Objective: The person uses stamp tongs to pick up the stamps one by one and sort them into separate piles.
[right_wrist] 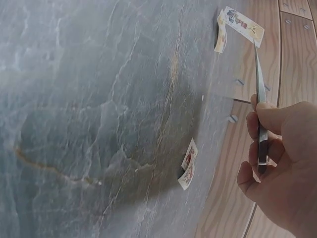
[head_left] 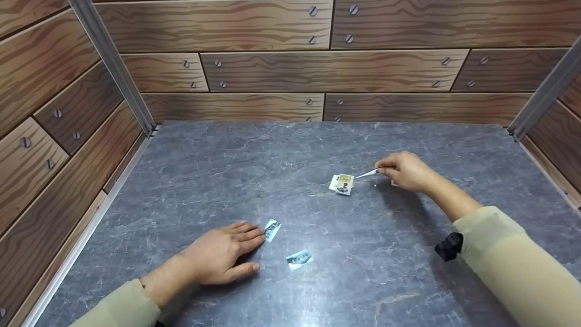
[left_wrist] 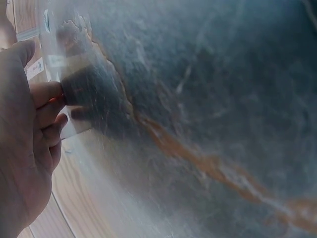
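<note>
Right hand (head_left: pixel 405 172) pinching tweezers (head_left: pixel 366 174), tips on small stamp pile (head_left: pixel 342 184); two stamps (head_left: pixel 271 229) unsorted beside flat, relaxed left fingers (head_left: pixel 247 234).

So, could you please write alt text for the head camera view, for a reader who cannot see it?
A right hand holds tweezers whose tip reaches a small picture card on a grey stone-look table. The left hand rests flat beside two other small cards, with wood-pattern walls around.

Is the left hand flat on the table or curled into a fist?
Flat: the left hand lies palm down on the grey marbled table, fingers straight, fingertips at a small bluish paper stamp.
</note>
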`<state>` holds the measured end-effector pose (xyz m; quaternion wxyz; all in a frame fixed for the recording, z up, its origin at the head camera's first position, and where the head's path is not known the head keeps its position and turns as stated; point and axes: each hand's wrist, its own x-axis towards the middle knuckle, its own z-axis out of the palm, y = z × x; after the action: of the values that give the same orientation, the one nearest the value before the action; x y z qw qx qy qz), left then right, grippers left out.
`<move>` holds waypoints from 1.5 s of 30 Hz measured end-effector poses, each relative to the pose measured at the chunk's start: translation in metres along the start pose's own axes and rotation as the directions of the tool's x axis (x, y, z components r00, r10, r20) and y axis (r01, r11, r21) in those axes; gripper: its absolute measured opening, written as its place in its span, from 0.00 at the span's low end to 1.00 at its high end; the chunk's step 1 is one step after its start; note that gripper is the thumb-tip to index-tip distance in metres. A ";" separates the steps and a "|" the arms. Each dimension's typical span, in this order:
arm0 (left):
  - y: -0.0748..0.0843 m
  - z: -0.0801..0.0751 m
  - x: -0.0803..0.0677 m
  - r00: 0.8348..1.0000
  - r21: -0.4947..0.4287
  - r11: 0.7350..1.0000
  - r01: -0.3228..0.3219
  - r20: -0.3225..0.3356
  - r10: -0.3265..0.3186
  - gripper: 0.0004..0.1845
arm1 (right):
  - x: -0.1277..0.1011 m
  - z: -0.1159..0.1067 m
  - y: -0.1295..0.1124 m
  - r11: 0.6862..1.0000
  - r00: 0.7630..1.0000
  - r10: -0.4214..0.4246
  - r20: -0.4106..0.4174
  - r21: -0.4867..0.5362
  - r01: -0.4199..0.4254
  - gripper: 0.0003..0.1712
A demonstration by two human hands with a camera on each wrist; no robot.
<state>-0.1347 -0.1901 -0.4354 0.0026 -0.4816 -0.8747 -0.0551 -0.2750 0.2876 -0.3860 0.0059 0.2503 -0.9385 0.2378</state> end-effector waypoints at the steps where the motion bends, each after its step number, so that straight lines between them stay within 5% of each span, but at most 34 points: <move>1: 0.000 0.000 0.000 1.000 -0.003 1.000 0.001 0.002 -0.001 0.36 | 0.000 0.000 0.001 1.000 1.000 0.004 -0.001 -0.007 -0.004 0.10; 31: 0.000 0.002 -0.002 1.000 -0.024 1.000 -0.005 -0.027 0.005 0.35 | 0.010 0.023 0.023 0.990 0.987 -0.097 -0.126 -0.112 0.083 0.07; 45: 0.000 0.002 -0.002 1.000 -0.017 1.000 0.006 -0.015 -0.006 0.35 | -0.001 0.009 0.033 0.990 0.988 -0.068 -0.140 -0.130 0.050 0.08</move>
<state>-0.1340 -0.1915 -0.4379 0.0049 -0.4784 -0.8756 -0.0664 -0.2886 0.3093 -0.4093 0.0964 0.2592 -0.9410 0.1951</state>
